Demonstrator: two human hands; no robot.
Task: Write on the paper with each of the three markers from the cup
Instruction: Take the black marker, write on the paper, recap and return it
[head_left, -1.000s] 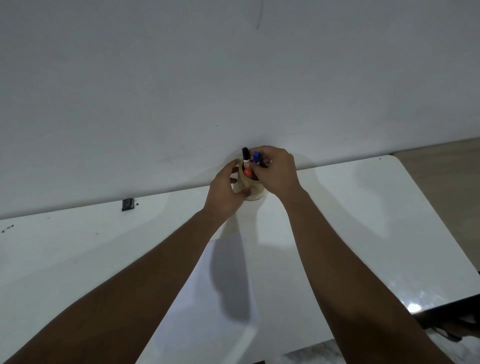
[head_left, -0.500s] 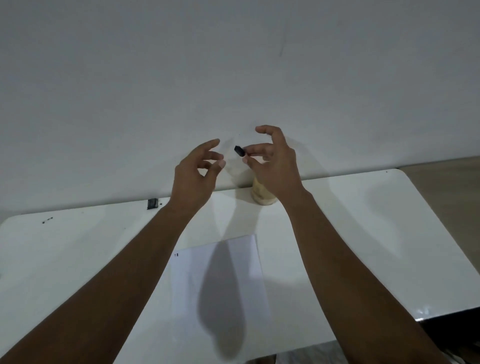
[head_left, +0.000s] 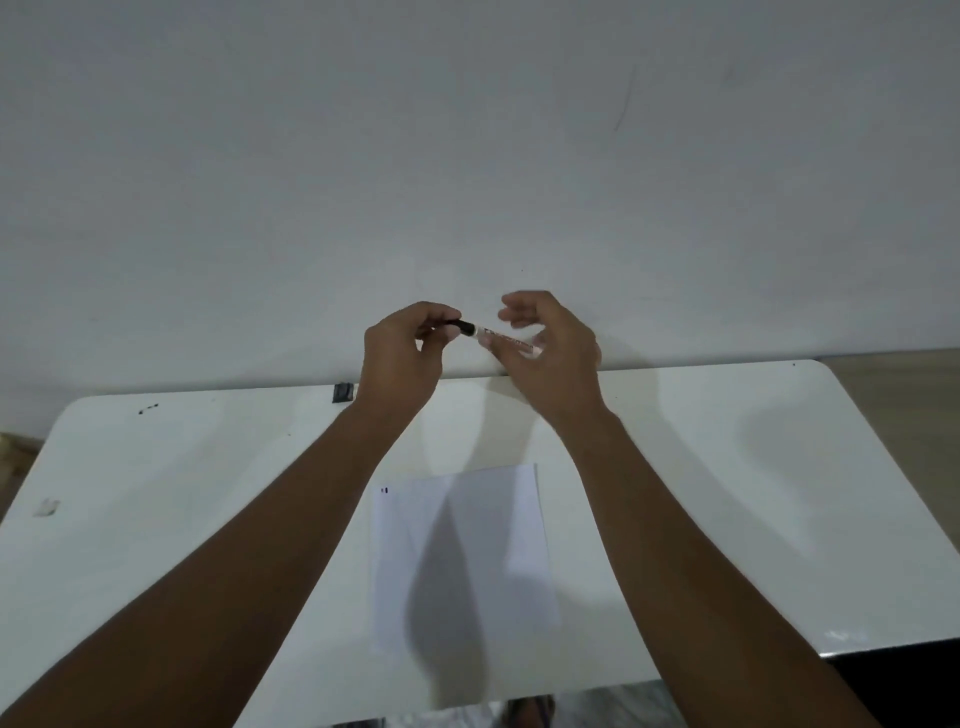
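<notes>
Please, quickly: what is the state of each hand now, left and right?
Left hand: closed, pinching the black cap end of the marker.
Right hand: holding the marker's white barrel, upper fingers loosely spread.

Both bare forearms reach forward from the near corners and converge toward the far middle, wrists raised. The left hand (head_left: 400, 358) is seen from its back, knuckles up, its fingers curled in and pinched together at the tips with the thumb on the dark end of a thin white-barrelled marker with a black cap (head_left: 496, 338). The right hand (head_left: 553, 348) sits just to the right of it, also back toward the viewer, fingers loosely spread and bent; whether they touch the marker's pale far end cannot be told. The two hands are close together but apart.
</notes>
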